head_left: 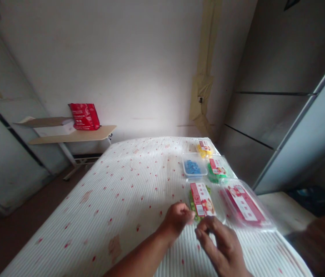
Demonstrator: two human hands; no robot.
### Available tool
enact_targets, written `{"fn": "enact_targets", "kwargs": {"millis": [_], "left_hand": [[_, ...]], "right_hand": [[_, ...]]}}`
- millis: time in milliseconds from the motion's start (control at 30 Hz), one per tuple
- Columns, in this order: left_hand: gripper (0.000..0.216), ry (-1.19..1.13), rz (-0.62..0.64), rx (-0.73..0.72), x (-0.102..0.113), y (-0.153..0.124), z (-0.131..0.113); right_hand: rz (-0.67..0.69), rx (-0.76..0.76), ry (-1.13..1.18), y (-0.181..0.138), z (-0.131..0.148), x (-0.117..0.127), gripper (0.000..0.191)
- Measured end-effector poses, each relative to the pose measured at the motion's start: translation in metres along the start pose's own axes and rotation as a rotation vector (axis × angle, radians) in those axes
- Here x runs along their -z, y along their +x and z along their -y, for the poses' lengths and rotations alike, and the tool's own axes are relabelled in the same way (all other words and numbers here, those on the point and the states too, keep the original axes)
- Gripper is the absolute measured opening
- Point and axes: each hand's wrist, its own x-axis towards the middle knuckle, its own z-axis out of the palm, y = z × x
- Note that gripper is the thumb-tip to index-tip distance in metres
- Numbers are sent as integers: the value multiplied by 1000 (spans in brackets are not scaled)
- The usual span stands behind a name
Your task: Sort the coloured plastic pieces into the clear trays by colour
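1. Because the green pack (pixel 201 200) is thin clear plastic lying on a soft bed (pixel 127 184), a pull from 1 corner could, I judge, flex it open and spill its small green pieces onto the bed.
2. Since the red pack (pixel 244 207) sits just beside it on the right, touching or nearly so, a sideways tug may drag or nudge that neighbour toward the bed's right edge, which is near.
3. Both hands crowd the same near edge, so 1 may get in the way of the other's hold.
4. Left hand (pixel 178 219): fingers (pixel 190 216) curled shut at the green pack's near-left corner, seemingly nipping its rim.
5. Right hand (pixel 221 246): fingers (pixel 205 229) bent close, thumb meeting forefinger just at the pack's near edge. Whether anything lies between them I cannot tell.
6. The green pack rests flat, label up, near the bed's right side. A blue pack (pixel 192 167) lies behind it, well apart from both hands.
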Motion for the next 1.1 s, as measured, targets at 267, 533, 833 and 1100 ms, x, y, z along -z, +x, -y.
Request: {"fn": "enact_targets", "kwargs": {"millis": [267, 533, 833, 1100], "left_hand": [[23, 125, 18, -93, -8, 15, 6], [31, 70, -80, -133, 32, 14, 21], [18, 504, -606, -464, 140, 10, 21], [18, 461, -693, -433, 157, 15, 35]], "right_hand": [[56, 93, -14, 5, 8, -10, 14], [120, 99, -9, 6, 0, -17, 15], [525, -1, -143, 8, -19, -39, 11], [701, -45, -244, 10, -37, -54, 17]]}}
